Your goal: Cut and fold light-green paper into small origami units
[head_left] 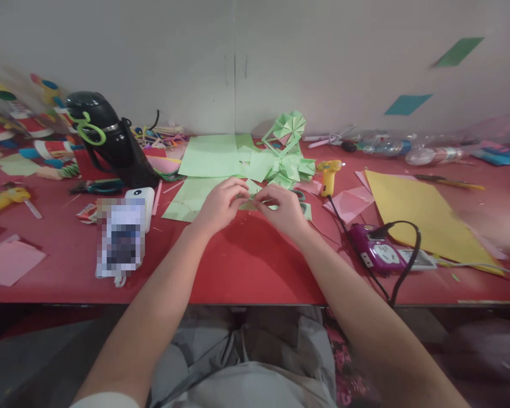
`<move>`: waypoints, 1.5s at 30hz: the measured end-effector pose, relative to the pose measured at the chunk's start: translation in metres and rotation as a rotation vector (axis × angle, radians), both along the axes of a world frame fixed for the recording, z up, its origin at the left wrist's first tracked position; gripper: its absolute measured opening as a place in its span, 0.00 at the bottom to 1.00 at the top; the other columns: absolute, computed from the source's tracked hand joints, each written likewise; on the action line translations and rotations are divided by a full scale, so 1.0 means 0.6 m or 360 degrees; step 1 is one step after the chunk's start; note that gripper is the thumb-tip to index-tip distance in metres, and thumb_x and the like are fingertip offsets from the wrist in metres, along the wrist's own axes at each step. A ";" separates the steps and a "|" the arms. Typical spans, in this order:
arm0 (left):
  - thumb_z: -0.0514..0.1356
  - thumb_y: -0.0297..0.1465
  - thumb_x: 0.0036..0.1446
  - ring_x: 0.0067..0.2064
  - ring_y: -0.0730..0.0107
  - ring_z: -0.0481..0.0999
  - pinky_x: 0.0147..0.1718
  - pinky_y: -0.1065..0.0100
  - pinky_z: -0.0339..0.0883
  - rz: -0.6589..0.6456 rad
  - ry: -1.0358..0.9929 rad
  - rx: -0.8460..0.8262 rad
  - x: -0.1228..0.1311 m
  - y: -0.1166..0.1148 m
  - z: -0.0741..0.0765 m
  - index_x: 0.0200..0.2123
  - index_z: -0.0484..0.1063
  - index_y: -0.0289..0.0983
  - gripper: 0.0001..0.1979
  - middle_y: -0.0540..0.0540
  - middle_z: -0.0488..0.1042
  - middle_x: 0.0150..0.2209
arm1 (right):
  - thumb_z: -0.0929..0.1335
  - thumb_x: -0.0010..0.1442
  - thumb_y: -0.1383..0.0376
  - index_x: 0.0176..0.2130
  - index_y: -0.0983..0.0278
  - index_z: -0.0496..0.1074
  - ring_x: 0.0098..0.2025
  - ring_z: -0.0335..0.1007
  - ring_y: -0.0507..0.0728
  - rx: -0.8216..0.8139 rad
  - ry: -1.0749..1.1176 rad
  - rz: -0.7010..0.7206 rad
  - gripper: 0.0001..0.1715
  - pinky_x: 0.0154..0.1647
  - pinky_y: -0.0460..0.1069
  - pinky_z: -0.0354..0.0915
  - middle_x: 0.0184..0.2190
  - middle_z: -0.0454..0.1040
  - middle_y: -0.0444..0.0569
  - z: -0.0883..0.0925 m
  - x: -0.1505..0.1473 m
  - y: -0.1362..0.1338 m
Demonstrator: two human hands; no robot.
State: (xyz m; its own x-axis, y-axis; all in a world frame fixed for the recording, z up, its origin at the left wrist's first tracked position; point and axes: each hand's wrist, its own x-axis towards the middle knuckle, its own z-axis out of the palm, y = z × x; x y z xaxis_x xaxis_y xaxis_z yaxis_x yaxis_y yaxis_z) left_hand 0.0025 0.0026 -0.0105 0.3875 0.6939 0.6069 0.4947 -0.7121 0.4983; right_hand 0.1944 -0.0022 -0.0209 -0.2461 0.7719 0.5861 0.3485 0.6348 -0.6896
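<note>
Red bench (255,272), pale wall (153,51) behind. Head view: left hand (221,205) and right hand (284,209), pinched nearly closed, apparently on small green paper piece (249,204), beside green sheet (187,198). Probably light, crease-prone; best taken by edges.

light: subdued, even | shadows: soft, faint on red table (255,272) | edges: stretched, smeared | phone screen (125,238): pixelated

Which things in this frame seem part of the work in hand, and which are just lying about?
Likely part of the work:
left hand and right hand, fingertips close together; anything pinched is too small to identify
green sheets
folded green paper
perhaps the nearby yellow glue gun

Apparently just lying about:
black flask
yellow sheet
plastic bottles
</note>
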 end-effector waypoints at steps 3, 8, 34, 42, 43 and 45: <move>0.58 0.21 0.60 0.47 0.65 0.75 0.49 0.61 0.69 0.0001 0.0000 0.0032 0.002 0.000 -0.002 0.35 0.73 0.37 0.07 0.44 0.76 0.44 | 0.70 0.58 0.67 0.33 0.61 0.73 0.36 0.71 0.54 0.0027 0.0018 -0.0001 0.01 0.37 0.51 0.75 0.33 0.72 0.47 -0.001 -0.002 0.001; 0.60 0.23 0.60 0.49 0.64 0.75 0.50 0.61 0.69 0.0022 -0.0040 0.0041 0.000 0.002 -0.002 0.36 0.74 0.38 0.05 0.44 0.76 0.44 | 0.68 0.60 0.69 0.33 0.60 0.75 0.38 0.72 0.54 0.0083 0.0001 0.0059 0.05 0.38 0.51 0.74 0.34 0.73 0.47 0.001 0.000 0.001; 0.60 0.25 0.60 0.45 0.65 0.77 0.48 0.59 0.70 0.0086 -0.0143 0.0123 -0.009 0.005 0.003 0.34 0.74 0.39 0.05 0.46 0.77 0.41 | 0.69 0.62 0.62 0.33 0.59 0.75 0.38 0.71 0.55 0.0011 0.0087 0.0036 0.06 0.37 0.52 0.74 0.36 0.72 0.48 0.006 0.005 0.001; 0.58 0.23 0.61 0.45 0.66 0.76 0.49 0.60 0.69 0.0096 -0.0122 0.0111 -0.016 0.004 0.011 0.33 0.74 0.39 0.07 0.46 0.77 0.42 | 0.70 0.61 0.64 0.33 0.59 0.76 0.38 0.71 0.55 0.0037 0.0111 0.0032 0.04 0.37 0.52 0.73 0.35 0.72 0.48 0.005 0.008 0.005; 0.58 0.23 0.61 0.45 0.66 0.76 0.49 0.61 0.69 0.0100 -0.0119 0.0118 -0.017 0.004 0.011 0.33 0.73 0.39 0.07 0.46 0.77 0.41 | 0.70 0.61 0.65 0.33 0.59 0.76 0.38 0.71 0.55 0.0031 0.0116 0.0038 0.04 0.37 0.52 0.73 0.35 0.72 0.47 0.005 0.008 0.005; 0.59 0.24 0.60 0.46 0.66 0.76 0.49 0.61 0.69 0.0106 -0.0127 0.0124 -0.019 0.005 0.011 0.35 0.73 0.39 0.05 0.45 0.77 0.42 | 0.70 0.60 0.65 0.33 0.59 0.76 0.38 0.71 0.55 0.0024 0.0124 0.0039 0.04 0.37 0.52 0.73 0.35 0.72 0.47 0.006 0.008 0.005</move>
